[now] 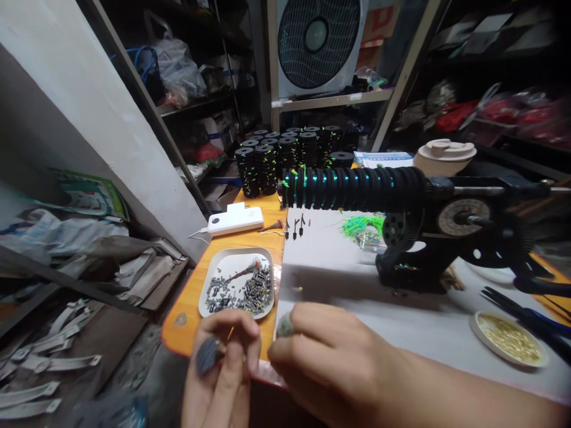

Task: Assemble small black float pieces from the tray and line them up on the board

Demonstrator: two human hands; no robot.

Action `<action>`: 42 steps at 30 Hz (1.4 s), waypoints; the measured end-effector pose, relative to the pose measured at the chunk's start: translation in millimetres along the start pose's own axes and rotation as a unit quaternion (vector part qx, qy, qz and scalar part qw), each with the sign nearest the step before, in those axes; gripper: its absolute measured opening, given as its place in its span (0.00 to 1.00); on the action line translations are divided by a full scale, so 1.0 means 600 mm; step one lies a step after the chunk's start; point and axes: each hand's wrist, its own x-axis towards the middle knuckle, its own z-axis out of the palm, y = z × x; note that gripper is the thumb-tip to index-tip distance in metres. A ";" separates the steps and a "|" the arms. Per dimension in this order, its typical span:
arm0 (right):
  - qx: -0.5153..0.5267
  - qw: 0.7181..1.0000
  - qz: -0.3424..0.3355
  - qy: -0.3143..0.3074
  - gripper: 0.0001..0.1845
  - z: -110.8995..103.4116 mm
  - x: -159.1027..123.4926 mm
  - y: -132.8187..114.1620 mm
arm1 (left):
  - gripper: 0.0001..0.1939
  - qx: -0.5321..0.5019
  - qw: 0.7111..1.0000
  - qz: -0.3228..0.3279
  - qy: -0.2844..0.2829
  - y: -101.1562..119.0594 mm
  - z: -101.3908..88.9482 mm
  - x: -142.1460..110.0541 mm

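My left hand is at the lower middle, just in front of a white tray. Its fingers are curled, pinching a thin orange piece, with a dark grey pad by the fingertips. To its right, my right hand is closed, fingers bent together; a grey-green wrap shows at one finger, and anything within the pinch is hidden. The white tray bears many small grey and black cylinders and a bundle of thin wires with orange ends.
A black winding machine carries a long ribbed roll over white paper. Behind stand several black spools. A white power bank lies left, a dish of golden bits right, beside black tweezers. Bright green strands lie mid-table.
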 end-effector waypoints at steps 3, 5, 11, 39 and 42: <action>0.090 0.991 0.090 0.044 0.08 -0.002 0.004 0.012 | 0.11 -0.034 0.995 -0.096 0.004 -0.020 -0.001 0.007; 0.121 0.980 0.142 0.071 0.07 0.000 0.007 0.020 | 0.11 -0.013 0.992 -0.122 0.024 -0.037 -0.003 0.007; 0.167 0.951 0.255 0.043 0.08 0.003 0.010 0.037 | 0.18 -0.003 0.986 -0.153 -0.072 -0.053 0.002 0.010; 0.080 0.991 0.107 0.028 0.06 0.003 0.002 0.027 | 0.15 -0.062 0.998 -0.004 0.008 -0.045 0.013 -0.011; 0.084 0.990 0.115 0.017 0.03 0.001 0.004 0.022 | 0.15 -0.051 0.998 0.012 0.024 -0.051 0.013 -0.013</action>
